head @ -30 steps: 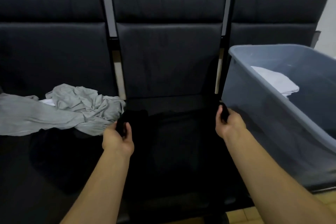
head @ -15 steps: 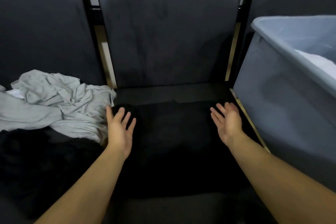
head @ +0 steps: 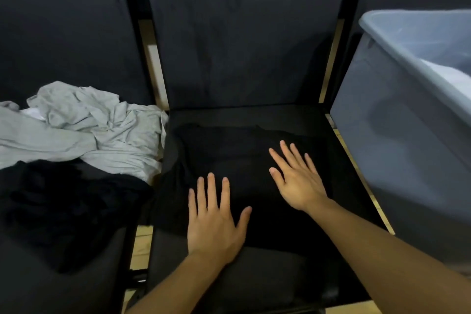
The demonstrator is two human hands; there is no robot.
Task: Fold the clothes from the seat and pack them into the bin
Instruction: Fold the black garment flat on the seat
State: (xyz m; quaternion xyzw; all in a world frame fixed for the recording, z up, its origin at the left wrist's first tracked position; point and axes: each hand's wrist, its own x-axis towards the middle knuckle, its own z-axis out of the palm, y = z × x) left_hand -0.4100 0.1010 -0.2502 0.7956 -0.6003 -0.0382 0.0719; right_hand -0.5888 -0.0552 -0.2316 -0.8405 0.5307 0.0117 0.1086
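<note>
A black garment lies spread flat on the middle seat. My left hand presses on its near left part with straight, spread fingers. My right hand lies flat on it a little farther back and to the right, fingers also straight. On the left seat a crumpled grey garment lies over a dark pile of clothes. The grey plastic bin stands on the right seat, with a folded white cloth inside.
Dark padded seat backs rise behind all three seats. Narrow gaps with metal frame bars separate the seats. Pale wooden floor shows through the gap at the left of the middle seat.
A second ago both hands gripped the black garment's top corners; they let go, then slid inward and toward me, now pressing flat on its middle. The view moved closer and lower.
</note>
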